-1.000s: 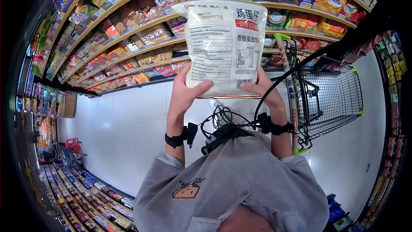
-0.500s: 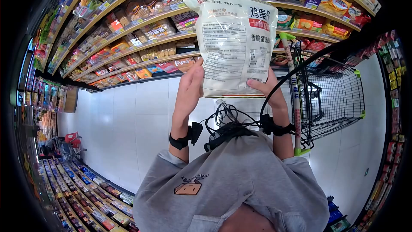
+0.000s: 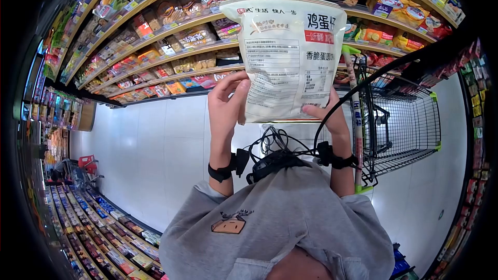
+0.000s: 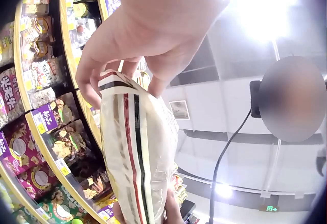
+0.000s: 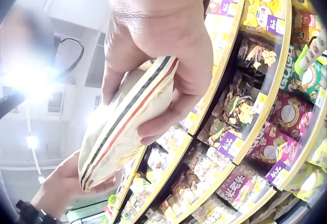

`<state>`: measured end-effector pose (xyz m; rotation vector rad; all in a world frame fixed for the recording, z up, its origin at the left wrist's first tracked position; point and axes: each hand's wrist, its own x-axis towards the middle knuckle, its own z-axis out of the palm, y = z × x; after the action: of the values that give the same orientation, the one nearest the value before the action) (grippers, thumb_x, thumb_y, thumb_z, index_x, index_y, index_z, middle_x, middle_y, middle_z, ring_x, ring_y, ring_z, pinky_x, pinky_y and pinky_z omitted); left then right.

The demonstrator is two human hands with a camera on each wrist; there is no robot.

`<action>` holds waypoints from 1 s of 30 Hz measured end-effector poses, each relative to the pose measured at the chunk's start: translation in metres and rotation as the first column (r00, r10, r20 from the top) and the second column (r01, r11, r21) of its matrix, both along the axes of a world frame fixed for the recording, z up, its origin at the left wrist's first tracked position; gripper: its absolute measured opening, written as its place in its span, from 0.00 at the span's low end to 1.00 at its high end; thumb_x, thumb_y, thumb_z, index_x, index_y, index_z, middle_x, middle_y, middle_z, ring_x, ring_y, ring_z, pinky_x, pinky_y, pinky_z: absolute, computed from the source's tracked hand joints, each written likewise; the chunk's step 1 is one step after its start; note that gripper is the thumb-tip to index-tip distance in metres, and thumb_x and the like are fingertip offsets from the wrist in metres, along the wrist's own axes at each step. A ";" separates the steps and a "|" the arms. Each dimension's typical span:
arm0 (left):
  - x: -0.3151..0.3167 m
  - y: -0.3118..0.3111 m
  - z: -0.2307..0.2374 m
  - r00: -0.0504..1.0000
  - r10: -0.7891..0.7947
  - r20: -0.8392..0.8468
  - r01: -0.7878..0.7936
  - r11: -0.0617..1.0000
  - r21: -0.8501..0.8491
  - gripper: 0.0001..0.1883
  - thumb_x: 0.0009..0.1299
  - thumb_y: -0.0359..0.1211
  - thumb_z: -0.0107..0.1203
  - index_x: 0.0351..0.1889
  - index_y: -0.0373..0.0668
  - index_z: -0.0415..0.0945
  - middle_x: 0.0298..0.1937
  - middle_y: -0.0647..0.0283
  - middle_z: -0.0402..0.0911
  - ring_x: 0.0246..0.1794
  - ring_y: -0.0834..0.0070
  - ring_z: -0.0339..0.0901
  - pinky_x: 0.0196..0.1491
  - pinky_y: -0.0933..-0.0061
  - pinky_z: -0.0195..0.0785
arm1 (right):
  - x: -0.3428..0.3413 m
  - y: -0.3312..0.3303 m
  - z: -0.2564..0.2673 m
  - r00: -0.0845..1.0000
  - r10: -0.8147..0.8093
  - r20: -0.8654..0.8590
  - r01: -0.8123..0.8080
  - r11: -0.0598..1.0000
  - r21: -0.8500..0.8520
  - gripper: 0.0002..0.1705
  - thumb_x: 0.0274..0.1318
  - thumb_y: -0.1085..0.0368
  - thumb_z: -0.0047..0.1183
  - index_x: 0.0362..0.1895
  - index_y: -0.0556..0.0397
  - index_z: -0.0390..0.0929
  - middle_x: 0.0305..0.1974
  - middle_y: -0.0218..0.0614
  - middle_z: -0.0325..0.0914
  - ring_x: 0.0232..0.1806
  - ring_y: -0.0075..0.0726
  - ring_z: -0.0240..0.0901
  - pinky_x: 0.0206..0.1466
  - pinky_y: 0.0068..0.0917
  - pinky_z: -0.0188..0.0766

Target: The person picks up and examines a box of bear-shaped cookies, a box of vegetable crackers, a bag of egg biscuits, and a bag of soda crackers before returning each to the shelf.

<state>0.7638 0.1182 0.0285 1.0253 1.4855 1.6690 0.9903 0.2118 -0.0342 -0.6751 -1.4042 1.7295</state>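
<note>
A plump cream-white bag of egg biscuits [image 3: 285, 62], printed with Chinese text and a table of small print, is held up before the chest. My left hand [image 3: 226, 105] is at its left edge, and in the left wrist view the thumb and fingers [image 4: 89, 76] straddle the striped bottom seam's corner. On the other side my right hand [image 3: 332, 116] grips the lower right corner, thumb on the printed face. In the right wrist view the right fingers [image 5: 163, 119] lie along the opposite face. The bag hides part of both hands in the head view.
Curved shelves [image 3: 171, 72] full of packaged snacks stand just beyond the bag. A black wire shopping cart [image 3: 402, 119] with green corners is at the right. Loose black cables [image 3: 272, 145] hang near the waist. A red-and-grey cart [image 3: 87, 165] stands far left.
The bag has shifted slightly right and tilted. The left thumb has come off the printed face, and that hand has moved to the left edge. The right hand keeps its grip at the lower right corner.
</note>
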 end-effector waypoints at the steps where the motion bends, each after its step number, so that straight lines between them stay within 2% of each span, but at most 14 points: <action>1: -0.001 0.000 -0.001 1.000 0.007 0.000 -0.007 1.000 -0.001 0.15 0.69 0.28 0.58 0.52 0.33 0.78 0.43 0.61 0.82 0.44 0.79 0.77 0.49 0.79 0.68 | 0.000 0.001 -0.001 1.000 0.007 0.000 -0.007 1.000 -0.001 0.41 0.39 0.71 0.70 0.60 0.61 0.65 0.50 0.38 0.78 0.49 0.31 0.76 0.55 0.29 0.73; 4: -0.003 0.002 -0.002 1.000 0.005 0.007 -0.006 1.000 0.011 0.18 0.68 0.27 0.58 0.56 0.33 0.75 0.45 0.61 0.81 0.46 0.79 0.76 0.51 0.78 0.67 | -0.001 0.002 -0.003 1.000 0.006 0.019 -0.005 1.000 -0.031 0.41 0.39 0.71 0.70 0.60 0.61 0.65 0.50 0.38 0.78 0.50 0.31 0.76 0.55 0.29 0.73; 6: -0.001 0.003 0.002 1.000 -0.013 -0.003 0.014 0.999 0.050 0.20 0.67 0.26 0.58 0.58 0.33 0.73 0.46 0.61 0.81 0.47 0.79 0.75 0.53 0.78 0.67 | -0.002 0.002 -0.002 0.998 0.009 -0.055 -0.007 0.999 0.033 0.34 0.41 0.75 0.68 0.57 0.60 0.70 0.48 0.36 0.79 0.48 0.28 0.76 0.53 0.27 0.73; 10: 0.001 0.004 0.003 0.998 -0.011 0.062 0.007 0.998 0.066 0.21 0.67 0.25 0.58 0.59 0.32 0.73 0.46 0.60 0.81 0.47 0.78 0.76 0.54 0.76 0.67 | -0.004 0.003 -0.005 0.998 0.007 -0.063 -0.006 1.000 0.019 0.35 0.41 0.75 0.68 0.57 0.60 0.70 0.48 0.36 0.79 0.47 0.28 0.76 0.52 0.26 0.73; 16: 0.002 0.007 0.003 0.998 0.005 0.061 -0.009 0.997 0.071 0.19 0.66 0.24 0.58 0.56 0.31 0.74 0.46 0.60 0.81 0.47 0.79 0.76 0.54 0.76 0.68 | 0.000 0.005 -0.009 0.998 0.013 -0.064 -0.010 0.999 0.041 0.34 0.41 0.75 0.68 0.57 0.60 0.70 0.47 0.36 0.79 0.47 0.28 0.76 0.52 0.26 0.73; 22: 0.000 0.009 0.000 0.994 -0.012 0.113 0.006 0.999 0.051 0.12 0.67 0.26 0.58 0.47 0.33 0.76 0.42 0.64 0.80 0.42 0.81 0.75 0.49 0.78 0.69 | 0.003 0.006 -0.008 0.997 0.021 -0.078 -0.022 1.000 -0.010 0.35 0.41 0.76 0.68 0.57 0.61 0.70 0.48 0.36 0.79 0.48 0.28 0.76 0.53 0.26 0.73; 24: 0.000 0.010 -0.003 0.989 -0.027 0.148 0.025 1.000 0.018 0.09 0.68 0.29 0.59 0.43 0.35 0.75 0.40 0.66 0.79 0.41 0.82 0.74 0.48 0.78 0.67 | 0.004 0.006 -0.004 0.990 0.086 -0.109 -0.085 0.996 0.021 0.35 0.41 0.75 0.68 0.57 0.61 0.69 0.48 0.37 0.79 0.49 0.29 0.75 0.55 0.28 0.72; 25: -0.002 0.010 -0.005 0.988 -0.037 0.149 0.035 0.999 0.016 0.09 0.68 0.29 0.59 0.43 0.35 0.75 0.40 0.66 0.79 0.41 0.82 0.74 0.48 0.78 0.67 | 0.004 0.005 -0.002 0.991 0.076 -0.108 -0.074 0.997 0.019 0.35 0.41 0.75 0.68 0.57 0.61 0.69 0.48 0.37 0.79 0.49 0.29 0.75 0.55 0.28 0.72; 27: -0.008 0.010 -0.010 0.988 -0.074 0.139 0.072 0.997 0.022 0.10 0.70 0.33 0.59 0.43 0.37 0.74 0.41 0.66 0.80 0.41 0.82 0.73 0.48 0.78 0.66 | 0.004 0.005 0.001 0.995 0.096 -0.041 -0.090 0.989 0.117 0.37 0.42 0.74 0.69 0.59 0.61 0.68 0.49 0.37 0.78 0.50 0.30 0.75 0.56 0.28 0.71; 30: -0.016 0.011 -0.019 0.989 -0.108 0.100 0.104 0.994 0.041 0.11 0.71 0.35 0.59 0.44 0.37 0.73 0.42 0.66 0.80 0.42 0.81 0.73 0.49 0.78 0.65 | -0.001 0.004 -0.004 0.995 0.088 -0.043 -0.082 0.990 0.115 0.39 0.42 0.73 0.70 0.60 0.61 0.66 0.51 0.38 0.77 0.51 0.30 0.74 0.56 0.29 0.71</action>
<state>0.7475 0.1297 0.0098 1.0051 1.3171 1.6529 0.9897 0.2158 -0.0387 -0.5157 -1.5042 1.7057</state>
